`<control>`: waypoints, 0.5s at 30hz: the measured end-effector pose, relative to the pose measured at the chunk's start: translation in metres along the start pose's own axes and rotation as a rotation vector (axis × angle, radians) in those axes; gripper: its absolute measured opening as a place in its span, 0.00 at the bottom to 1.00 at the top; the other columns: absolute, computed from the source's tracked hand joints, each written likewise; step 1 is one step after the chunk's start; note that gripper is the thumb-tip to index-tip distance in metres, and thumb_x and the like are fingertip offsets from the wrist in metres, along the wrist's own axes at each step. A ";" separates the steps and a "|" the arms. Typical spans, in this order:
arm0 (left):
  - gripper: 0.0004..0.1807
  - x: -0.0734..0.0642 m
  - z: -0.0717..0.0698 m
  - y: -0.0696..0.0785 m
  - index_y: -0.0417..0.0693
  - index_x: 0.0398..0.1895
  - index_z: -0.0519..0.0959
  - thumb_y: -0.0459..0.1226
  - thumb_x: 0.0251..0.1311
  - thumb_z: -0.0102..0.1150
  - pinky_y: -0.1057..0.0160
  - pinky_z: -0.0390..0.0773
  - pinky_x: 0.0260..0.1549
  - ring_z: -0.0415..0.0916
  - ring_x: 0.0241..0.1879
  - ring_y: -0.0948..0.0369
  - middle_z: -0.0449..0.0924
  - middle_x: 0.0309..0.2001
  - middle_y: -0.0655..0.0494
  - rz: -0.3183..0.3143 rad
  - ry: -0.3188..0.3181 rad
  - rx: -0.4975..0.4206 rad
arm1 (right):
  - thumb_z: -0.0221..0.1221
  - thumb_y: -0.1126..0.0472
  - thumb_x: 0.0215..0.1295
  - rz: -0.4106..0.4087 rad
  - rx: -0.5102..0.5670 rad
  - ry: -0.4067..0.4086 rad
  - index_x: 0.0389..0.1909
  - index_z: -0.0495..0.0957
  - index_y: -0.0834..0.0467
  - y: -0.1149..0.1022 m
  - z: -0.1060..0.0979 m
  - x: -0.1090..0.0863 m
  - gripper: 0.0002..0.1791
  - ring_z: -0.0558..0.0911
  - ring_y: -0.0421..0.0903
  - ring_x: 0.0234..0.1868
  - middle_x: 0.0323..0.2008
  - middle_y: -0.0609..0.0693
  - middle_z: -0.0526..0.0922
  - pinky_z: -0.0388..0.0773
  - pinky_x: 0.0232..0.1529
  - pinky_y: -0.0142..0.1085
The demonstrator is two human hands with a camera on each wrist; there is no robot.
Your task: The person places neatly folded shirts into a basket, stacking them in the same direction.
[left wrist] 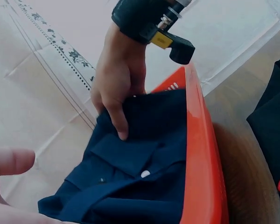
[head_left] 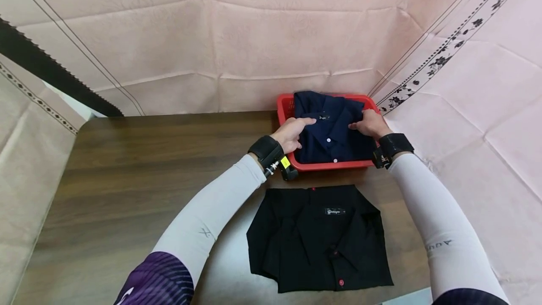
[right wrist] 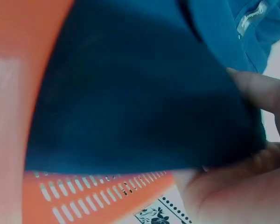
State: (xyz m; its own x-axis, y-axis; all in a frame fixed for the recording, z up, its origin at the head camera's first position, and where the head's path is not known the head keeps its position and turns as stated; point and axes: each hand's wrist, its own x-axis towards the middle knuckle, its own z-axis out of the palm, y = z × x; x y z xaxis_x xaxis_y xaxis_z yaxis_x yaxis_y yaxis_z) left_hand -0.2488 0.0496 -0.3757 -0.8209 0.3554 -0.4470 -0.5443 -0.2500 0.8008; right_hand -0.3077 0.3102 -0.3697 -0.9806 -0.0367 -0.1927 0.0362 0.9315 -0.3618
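Note:
A folded navy shirt (head_left: 328, 131) with white buttons lies in a red plastic basket (head_left: 334, 166), its collar end rising over the far rim. My right hand (head_left: 370, 124) grips the shirt's right side; in the right wrist view the thumb (right wrist: 254, 86) presses on top and the other fingers are below the cloth. My left hand (head_left: 292, 134) is at the basket's left side, its index finger stretched out over the shirt. In the left wrist view the left thumb (left wrist: 16, 161) stands away from the cloth. The left hand's other fingers are mostly hidden.
A folded black shirt (head_left: 317, 239) with red buttons lies flat on the wooden table (head_left: 148, 164), in front of the basket. Pale patterned cloth (head_left: 262, 46) hangs behind the table, and more cloth (head_left: 478, 121) borders the basket's right side.

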 end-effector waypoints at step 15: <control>0.39 -0.014 0.004 0.005 0.46 0.78 0.53 0.45 0.67 0.54 0.47 0.43 0.73 0.41 0.76 0.57 0.46 0.79 0.57 0.029 0.007 0.079 | 0.59 0.57 0.65 -0.090 -0.122 -0.062 0.65 0.63 0.76 -0.006 0.004 -0.003 0.35 0.70 0.69 0.61 0.60 0.75 0.71 0.66 0.63 0.60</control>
State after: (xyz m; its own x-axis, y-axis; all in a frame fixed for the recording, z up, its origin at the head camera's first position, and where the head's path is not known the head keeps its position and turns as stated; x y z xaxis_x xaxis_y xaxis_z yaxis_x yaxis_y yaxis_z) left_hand -0.2395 0.0468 -0.3639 -0.8373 0.3429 -0.4260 -0.5055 -0.1884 0.8420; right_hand -0.3043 0.3028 -0.3708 -0.9649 -0.1405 -0.2217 -0.0785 0.9605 -0.2671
